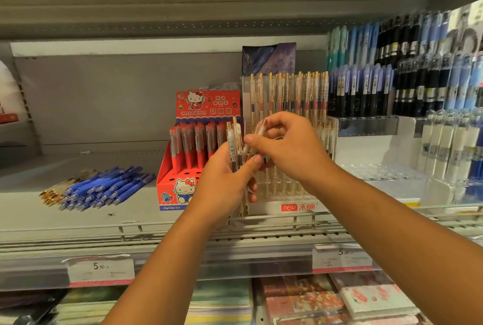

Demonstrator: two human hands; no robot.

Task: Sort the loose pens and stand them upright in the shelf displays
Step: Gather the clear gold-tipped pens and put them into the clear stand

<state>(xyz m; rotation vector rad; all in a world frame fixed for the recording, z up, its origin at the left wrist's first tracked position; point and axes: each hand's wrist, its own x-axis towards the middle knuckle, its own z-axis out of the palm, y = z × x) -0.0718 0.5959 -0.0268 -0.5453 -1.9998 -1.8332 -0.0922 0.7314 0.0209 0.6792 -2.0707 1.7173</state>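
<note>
Clear pens (pixel 233 147) stood gripped in the left hand (pixel 224 183); the right hand (pixel 285 147) pinched one pen (pixel 262 126), best drawn out straight.

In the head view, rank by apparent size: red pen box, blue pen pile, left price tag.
Largest to smallest:
1. red pen box
2. blue pen pile
3. left price tag, smallest though nearer the camera

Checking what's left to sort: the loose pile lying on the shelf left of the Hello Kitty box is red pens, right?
No. The head view shows that pile is blue pens; it does lie on the shelf left of the Hello Kitty box.
</note>
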